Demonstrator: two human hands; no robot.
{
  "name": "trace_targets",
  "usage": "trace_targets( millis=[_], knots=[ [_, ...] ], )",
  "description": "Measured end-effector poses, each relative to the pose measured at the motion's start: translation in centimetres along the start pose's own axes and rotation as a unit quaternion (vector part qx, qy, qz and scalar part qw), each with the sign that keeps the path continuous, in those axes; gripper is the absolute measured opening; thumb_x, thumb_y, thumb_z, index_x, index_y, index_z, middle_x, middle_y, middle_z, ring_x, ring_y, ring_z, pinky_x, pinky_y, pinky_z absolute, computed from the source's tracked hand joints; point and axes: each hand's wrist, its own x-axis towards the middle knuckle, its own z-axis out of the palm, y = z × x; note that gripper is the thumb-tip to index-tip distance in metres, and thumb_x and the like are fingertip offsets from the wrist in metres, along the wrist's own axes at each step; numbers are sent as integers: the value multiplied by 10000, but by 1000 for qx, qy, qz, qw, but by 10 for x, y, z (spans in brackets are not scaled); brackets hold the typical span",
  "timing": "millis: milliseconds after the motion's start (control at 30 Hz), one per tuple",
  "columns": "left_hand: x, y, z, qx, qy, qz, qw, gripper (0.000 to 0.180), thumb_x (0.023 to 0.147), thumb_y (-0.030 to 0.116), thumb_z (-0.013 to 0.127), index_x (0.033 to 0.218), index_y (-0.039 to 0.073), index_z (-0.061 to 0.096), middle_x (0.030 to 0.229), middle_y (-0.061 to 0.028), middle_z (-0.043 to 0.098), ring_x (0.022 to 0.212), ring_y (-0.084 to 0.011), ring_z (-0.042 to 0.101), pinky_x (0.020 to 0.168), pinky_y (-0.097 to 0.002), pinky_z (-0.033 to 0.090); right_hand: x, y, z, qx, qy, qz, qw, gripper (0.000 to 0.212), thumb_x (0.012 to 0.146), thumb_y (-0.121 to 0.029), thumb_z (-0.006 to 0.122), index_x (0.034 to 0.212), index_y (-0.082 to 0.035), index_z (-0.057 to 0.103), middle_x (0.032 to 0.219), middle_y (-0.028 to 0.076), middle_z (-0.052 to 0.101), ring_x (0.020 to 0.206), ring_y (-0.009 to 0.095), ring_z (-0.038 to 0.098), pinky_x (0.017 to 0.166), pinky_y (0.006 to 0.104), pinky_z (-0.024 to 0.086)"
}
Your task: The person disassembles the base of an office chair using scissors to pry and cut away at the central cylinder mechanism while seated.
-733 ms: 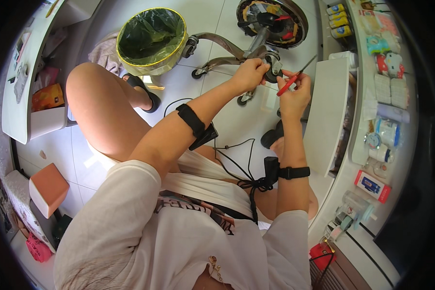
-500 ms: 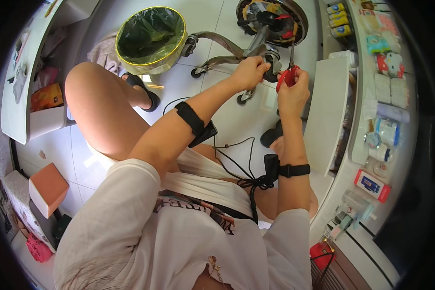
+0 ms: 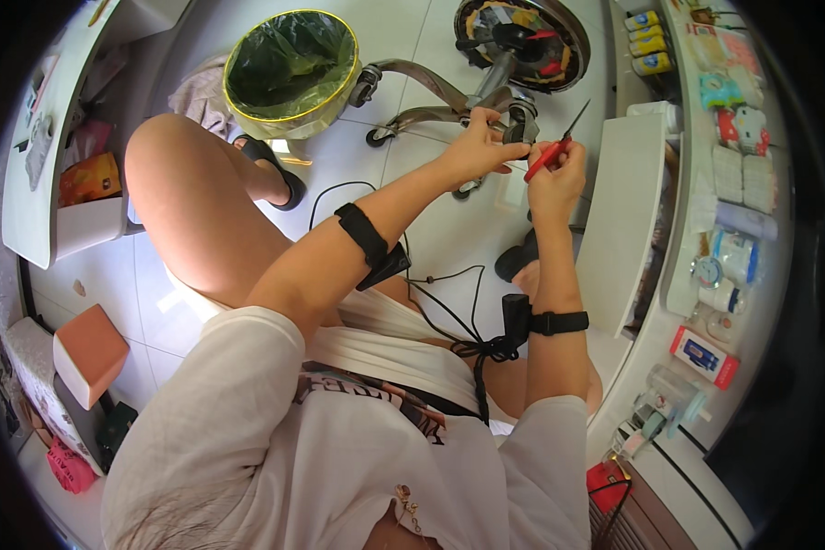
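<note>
Red-handled scissors (image 3: 545, 161) are in my right hand (image 3: 559, 181), which is closed round the handles. Their dark blades slant up and to the right. Just left of them, my left hand (image 3: 475, 151) has its fingers apart, one stretched toward the scissors; I see nothing held in it. Whether that fingertip touches the scissors or my right hand is hard to tell. Beyond both hands is a wheeled stool with a metal base (image 3: 449, 101). One caster (image 3: 521, 117) shows close behind my fingers, and its round seat (image 3: 573, 50) shows its underside.
A bin (image 3: 293, 117) lined with a dark bag stands far left of the stool. A white cabinet (image 3: 614, 215) and a shelf (image 3: 683, 275) crowded with small packages line the right. An orange-pink box (image 3: 92, 353) sits at left. Black cords (image 3: 449, 275) hang across my lap.
The scissors have turned from pointing straight away to slanting right. My left hand has loosened from a pinch, spread its fingers and come slightly closer to my right hand.
</note>
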Motion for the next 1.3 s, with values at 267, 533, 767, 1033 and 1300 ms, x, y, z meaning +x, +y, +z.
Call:
trace_targets(
  millis=[267, 533, 767, 1033, 1300],
  knots=[
    [7, -14, -4, -285, -83, -35, 954, 470, 869, 107, 562, 1244, 77, 281, 1128, -82, 499, 923, -147, 539, 706, -291, 464, 2, -12, -2, 26, -7, -7, 1000, 234, 738, 26, 571, 933, 16, 441, 772, 121, 617, 677, 179, 603, 632, 271, 474],
    [17, -16, 0, -359, -147, -94, 917, 285, 909, 366, 479, 943, 84, 512, 844, -43, 576, 656, -138, 538, 566, -249, 430, 7, -16, -2, 47, 4, -5, 999, 244, 718, 23, 592, 911, 12, 442, 750, 115, 611, 656, 180, 603, 596, 274, 477],
    [24, -11, 7, -356, -165, -173, 903, 445, 882, 524, 429, 823, 92, 519, 686, -39, 549, 494, -99, 457, 439, -210, 382, 8, -6, 0, 42, 8, 10, 999, 246, 716, 28, 588, 919, 13, 449, 760, 111, 619, 665, 176, 606, 581, 274, 480],
    [26, -12, 1, -312, -175, -221, 907, 507, 838, 604, 432, 791, 101, 482, 627, -65, 507, 444, -80, 379, 392, -191, 314, 17, 14, -13, 36, 30, 20, 999, 260, 744, -55, 658, 906, 13, 467, 785, 99, 625, 696, 162, 594, 655, 268, 468],
    [27, -16, 0, -298, -162, -213, 916, 511, 850, 598, 413, 813, 97, 506, 667, -68, 521, 486, -93, 428, 436, -199, 350, 0, 10, -10, 206, 12, 41, 978, 267, 751, 3, 655, 892, -21, 429, 811, 71, 599, 725, 102, 549, 674, 227, 444]
  ],
)
